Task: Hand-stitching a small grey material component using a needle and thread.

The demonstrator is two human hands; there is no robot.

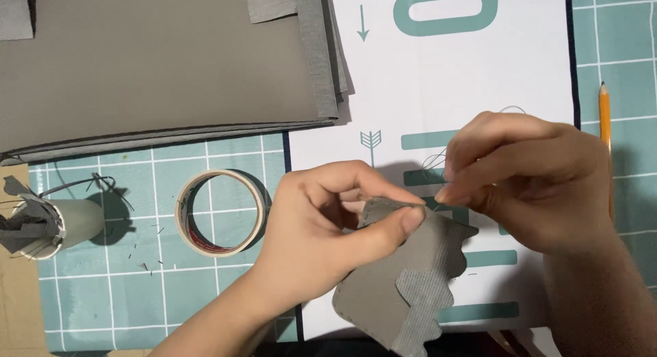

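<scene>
1. Head view: left hand [321,217] pinches the grey piece [400,288] at its top edge, thumb over finger, grip closed on it.
2. Right hand [530,182], at 3 o'clock from the left, has fingertips pressed together at the piece's upper edge, closed on a thin thread [432,162]; any needle is too small to tell.
3. Piece sits low centre over a white printed sheet [479,69].
4. Tape roll [220,212] lies at 9 o'clock, a cup [58,227] of scraps beyond.
5. Folded fabric [164,62] lies at 11 o'clock; a pencil [606,134] at 3 o'clock on the teal mat [616,49].

White/teal printed sheet [438,76] under hands, ctr-right
</scene>
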